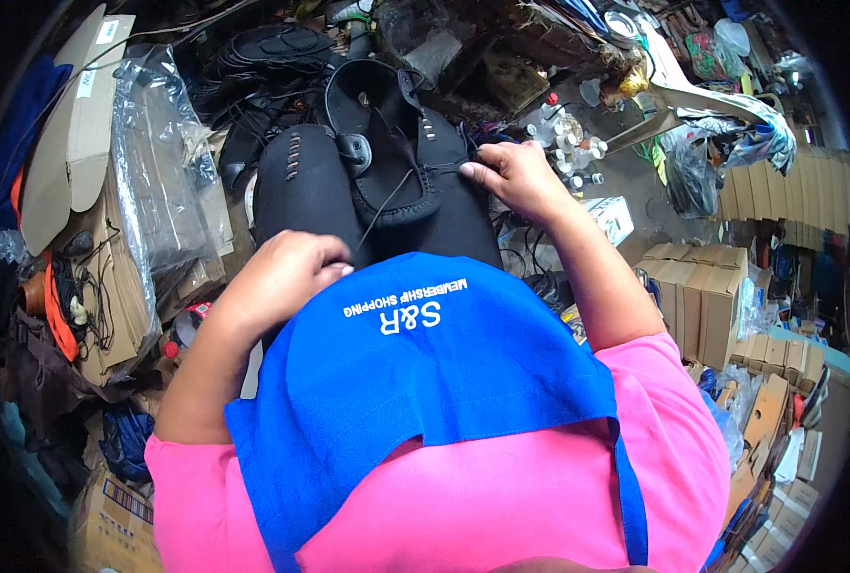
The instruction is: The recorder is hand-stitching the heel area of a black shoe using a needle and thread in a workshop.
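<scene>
A black shoe point(348, 105), with a row of stitches along its rounded near end, rests between my black-clad thighs. From that seam a thin dark cord point(384, 208) runs taut toward my left hand point(296, 272), whose fingers are curled closed around its end. On the other side of the shoe, my right hand point(525, 181) pinches a dark thread point(444, 169) that stretches from the stitched edge. Both hands are apart from the shoe itself. A blue apron point(415, 353) covers my lap and chest.
Flattened cardboard point(72, 124) and clear plastic wrap point(162, 162) stand at the left. Several black shoe pieces point(262, 62) are piled beyond my knees. White bottles point(563, 134) stand at the far right, and cardboard boxes point(697, 286) are stacked nearer on the right.
</scene>
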